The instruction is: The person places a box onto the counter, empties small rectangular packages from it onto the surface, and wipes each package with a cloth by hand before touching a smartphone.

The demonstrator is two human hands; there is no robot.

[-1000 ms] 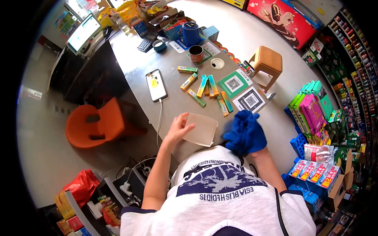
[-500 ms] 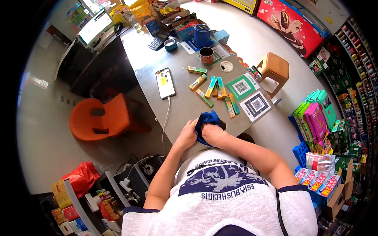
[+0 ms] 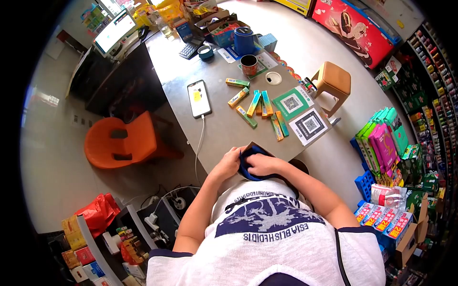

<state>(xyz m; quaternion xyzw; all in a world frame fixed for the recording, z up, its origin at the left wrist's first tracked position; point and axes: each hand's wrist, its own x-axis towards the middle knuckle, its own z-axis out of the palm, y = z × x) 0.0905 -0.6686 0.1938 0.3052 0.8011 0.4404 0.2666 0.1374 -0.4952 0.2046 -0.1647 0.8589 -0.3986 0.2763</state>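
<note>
At the table's near edge, a box-like container is tilted toward my body, with dark blue cloth inside its opening. My left hand is closed round the container's left side. My right hand reaches into the opening and presses on the cloth; its fingertips are hidden inside, so its grip cannot be made out. Farther up the table lie several small green and orange packs, and a phone with a white cable lies to their left.
The grey table also bears QR cards, an open can, a round lid, a blue canister and a calculator. An orange chair stands left, a stool right.
The blue cloth, bunched over my right hand a second ago, is now down inside the container. My left hand has taken hold of the container, and my bare right hand has moved left into it.
</note>
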